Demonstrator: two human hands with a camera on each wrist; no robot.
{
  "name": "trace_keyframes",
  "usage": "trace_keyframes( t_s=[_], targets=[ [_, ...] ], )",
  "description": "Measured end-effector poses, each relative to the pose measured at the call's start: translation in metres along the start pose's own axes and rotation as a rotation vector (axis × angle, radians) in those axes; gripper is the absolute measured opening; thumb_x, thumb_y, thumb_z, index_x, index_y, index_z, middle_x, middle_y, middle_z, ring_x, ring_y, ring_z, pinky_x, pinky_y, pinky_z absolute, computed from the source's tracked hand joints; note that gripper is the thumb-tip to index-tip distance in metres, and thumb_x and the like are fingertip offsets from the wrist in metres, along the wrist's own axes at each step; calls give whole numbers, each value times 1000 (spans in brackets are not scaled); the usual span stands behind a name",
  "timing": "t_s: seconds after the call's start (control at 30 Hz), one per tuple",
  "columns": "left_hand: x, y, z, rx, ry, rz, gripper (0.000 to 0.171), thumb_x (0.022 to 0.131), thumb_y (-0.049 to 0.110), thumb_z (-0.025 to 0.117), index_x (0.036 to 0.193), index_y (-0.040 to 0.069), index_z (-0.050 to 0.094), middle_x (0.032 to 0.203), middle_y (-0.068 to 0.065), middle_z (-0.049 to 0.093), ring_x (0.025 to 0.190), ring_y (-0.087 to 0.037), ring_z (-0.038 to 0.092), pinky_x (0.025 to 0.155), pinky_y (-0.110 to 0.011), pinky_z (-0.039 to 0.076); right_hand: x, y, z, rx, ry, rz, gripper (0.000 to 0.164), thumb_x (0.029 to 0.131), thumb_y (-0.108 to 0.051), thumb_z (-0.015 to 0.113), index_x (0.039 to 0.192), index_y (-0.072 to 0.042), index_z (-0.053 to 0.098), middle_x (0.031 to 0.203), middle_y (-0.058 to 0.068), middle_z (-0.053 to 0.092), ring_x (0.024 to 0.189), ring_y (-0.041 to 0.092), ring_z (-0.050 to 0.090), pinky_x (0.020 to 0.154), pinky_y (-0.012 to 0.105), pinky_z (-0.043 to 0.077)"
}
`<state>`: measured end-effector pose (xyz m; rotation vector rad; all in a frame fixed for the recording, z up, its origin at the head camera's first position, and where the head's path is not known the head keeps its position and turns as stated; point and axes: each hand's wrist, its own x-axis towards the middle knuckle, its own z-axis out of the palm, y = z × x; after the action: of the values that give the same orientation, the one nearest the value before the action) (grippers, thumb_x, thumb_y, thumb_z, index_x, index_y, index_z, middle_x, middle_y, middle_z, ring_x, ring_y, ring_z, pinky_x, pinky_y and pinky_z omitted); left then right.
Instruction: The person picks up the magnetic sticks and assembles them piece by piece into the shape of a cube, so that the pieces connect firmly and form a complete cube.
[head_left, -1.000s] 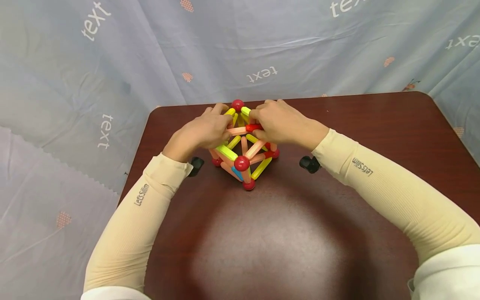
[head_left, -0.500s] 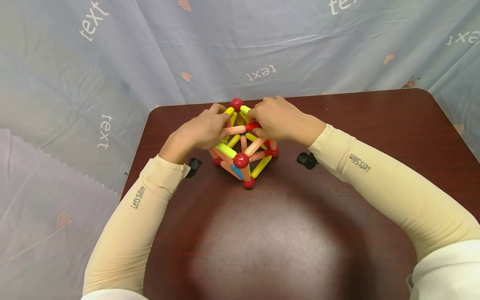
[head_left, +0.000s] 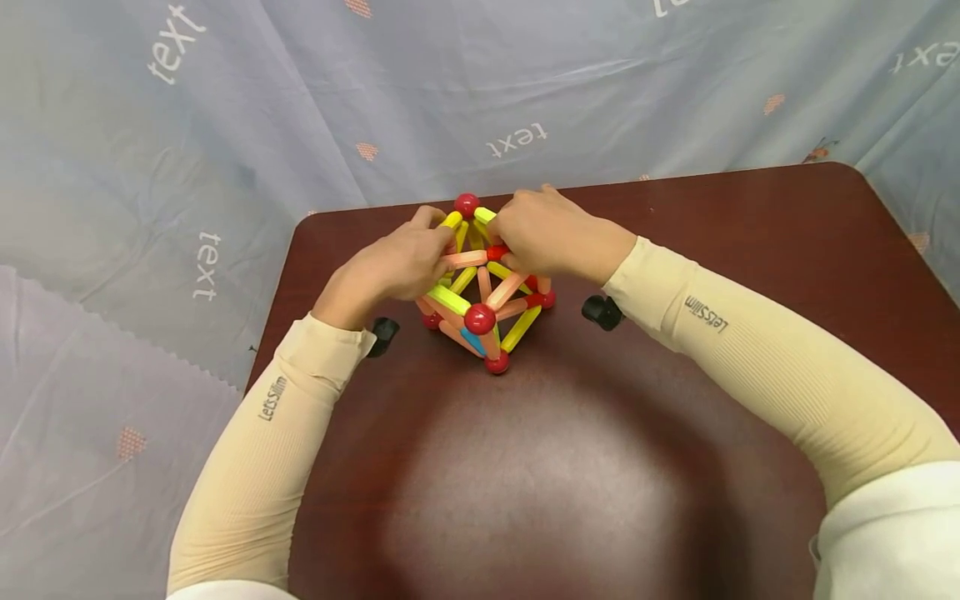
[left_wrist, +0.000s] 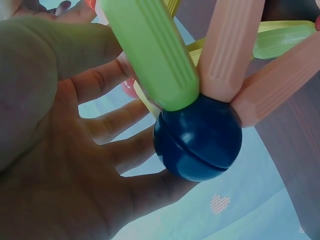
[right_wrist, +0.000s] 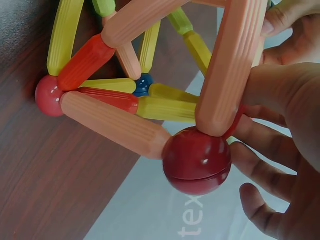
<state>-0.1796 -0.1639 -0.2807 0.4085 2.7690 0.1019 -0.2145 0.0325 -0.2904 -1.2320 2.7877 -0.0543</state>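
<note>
A frame of ridged magnetic sticks and balls (head_left: 480, 318) stands on the table, in salmon, yellow, green, red and blue. On its left side my left hand (head_left: 393, 262) grips the upper sticks. The left wrist view has those fingers curved behind a dark blue ball (left_wrist: 200, 140) and a green stick (left_wrist: 150, 55). My right hand (head_left: 555, 233) pinches the upper right part, covering most of a red stick (head_left: 497, 252). Beside that hand in the right wrist view are a thick salmon stick (right_wrist: 232, 65) and a dark red ball (right_wrist: 197, 160). A red ball (head_left: 467, 204) tops the far end.
The dark brown table (head_left: 540, 500) stretches in front of the frame and to its right. A pale blue curtain (head_left: 450, 100) hangs behind the table's far edge. Black wrist cameras (head_left: 384, 337) jut out beneath both wrists.
The head view has drifted slightly. My right hand has edged left over the red stick, hiding more of it. The left hand keeps its grip and the frame looks the same.
</note>
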Motion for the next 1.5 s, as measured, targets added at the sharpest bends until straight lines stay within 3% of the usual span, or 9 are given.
trace_keyframes(
  t_s=[0.27,0.4,0.63,0.87,1.13,1.27,1.37,1.5],
  targets=[
    [-5,-1,1,-47,18,-20,44,105,44,51,102,2,63,155,-18,28,94,-29,61,78,-36,51,5,-8,-7,-31,-61,7,15,96,-22,67,107,-14,74,99,3,72,99,26,60,94,51,40],
    [-8,-1,2,-60,22,-12,39,107,39,50,101,2,63,153,-18,29,90,-28,61,77,-35,50,6,-10,-8,-41,-89,11,22,97,-19,65,117,-16,74,105,2,72,106,26,58,102,55,38],
    [-8,1,0,-48,20,8,32,108,32,48,105,3,62,154,-19,29,92,-29,60,81,-37,49,6,-9,-8,-56,-92,23,19,96,-20,66,113,-16,74,100,2,71,103,25,57,99,52,39],
    [-4,7,1,-22,23,-15,54,104,54,45,95,2,61,150,-19,32,84,-30,59,75,-36,49,3,-6,-6,-43,-102,19,13,96,-20,67,107,-16,73,96,2,70,101,25,56,96,52,39],
    [-3,10,0,24,20,-30,56,104,55,43,94,2,60,154,-20,30,88,-32,55,73,-36,49,3,-5,-7,-39,-104,21,14,96,-20,66,107,-16,73,97,0,70,104,25,55,95,51,39],
    [-1,10,1,44,32,-17,40,106,39,49,94,2,61,158,-20,27,97,-33,57,77,-37,51,3,-5,-7,-41,-111,23,17,97,-22,66,112,-17,73,103,0,71,108,26,54,98,53,38],
    [1,11,3,60,39,-9,24,102,22,50,95,1,60,160,-21,25,107,-35,56,80,-38,52,2,-4,-6,-42,-114,23,20,97,-23,66,115,-17,73,106,0,72,111,27,53,101,55,37],
    [-1,9,4,44,44,-4,23,102,23,50,97,1,58,160,-21,25,111,-36,55,82,-38,52,3,-4,-6,-40,-122,23,23,98,-24,66,119,-18,72,112,0,72,114,28,51,104,56,36]
  ],
)
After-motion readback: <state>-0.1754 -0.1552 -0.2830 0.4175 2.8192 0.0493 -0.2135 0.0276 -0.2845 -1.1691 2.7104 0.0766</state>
